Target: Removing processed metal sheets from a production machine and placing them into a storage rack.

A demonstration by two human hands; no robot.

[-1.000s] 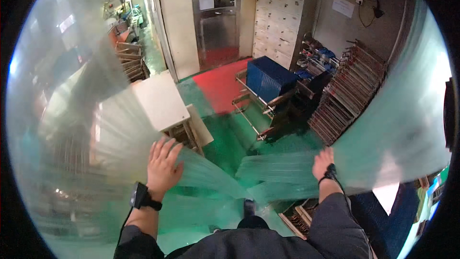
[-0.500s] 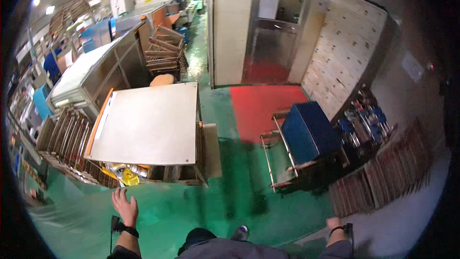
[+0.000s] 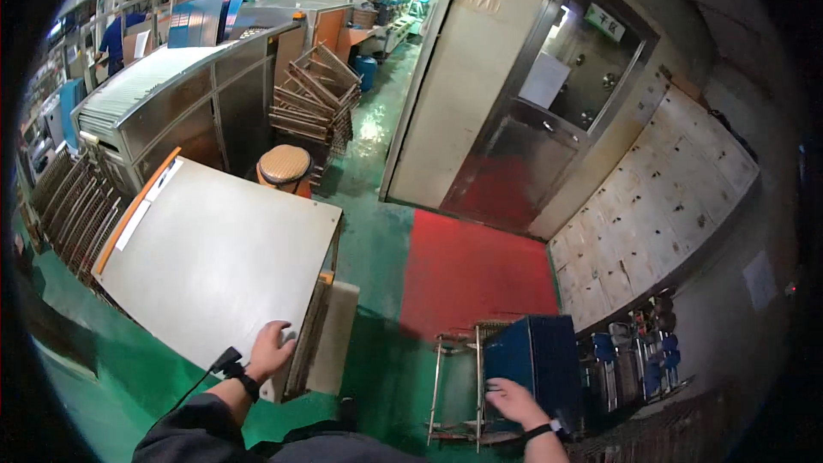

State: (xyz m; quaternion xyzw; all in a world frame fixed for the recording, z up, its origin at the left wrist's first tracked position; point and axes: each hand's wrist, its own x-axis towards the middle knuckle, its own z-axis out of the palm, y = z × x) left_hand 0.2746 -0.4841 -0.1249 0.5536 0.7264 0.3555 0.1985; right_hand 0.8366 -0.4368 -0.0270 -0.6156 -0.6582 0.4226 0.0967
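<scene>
the blue box [image 3: 555, 360] is at my lower right, beside the bars of a metal frame [image 3: 478, 369]; whether it rests on that frame, i cannot tell. its flat walls and straight edges suggest a stiff body; its contents are not visible, so treat it as heavy. the smooth faces would probably slide under a flat palm: grip the upper rim at opposite sides, not mid-wall. the frame's thin bars look rigid and should suit a full finger wrap. my right hand [image 3: 514, 401] is released, fingers extended in front of the box; contact cannot be confirmed. my left hand [image 3: 271, 347] is also released, fingers loosely curved over the near end of the white worktop [image 3: 214, 249]; touch is unclear. that worktop appears stiff and smooth, best held along its edge. beyond it stand a round stool [image 3: 285, 163] and stacked racks [image 3: 313, 99]; a red floor patch [image 3: 476, 274] lies before the metal door [image 3: 506, 163].
</scene>
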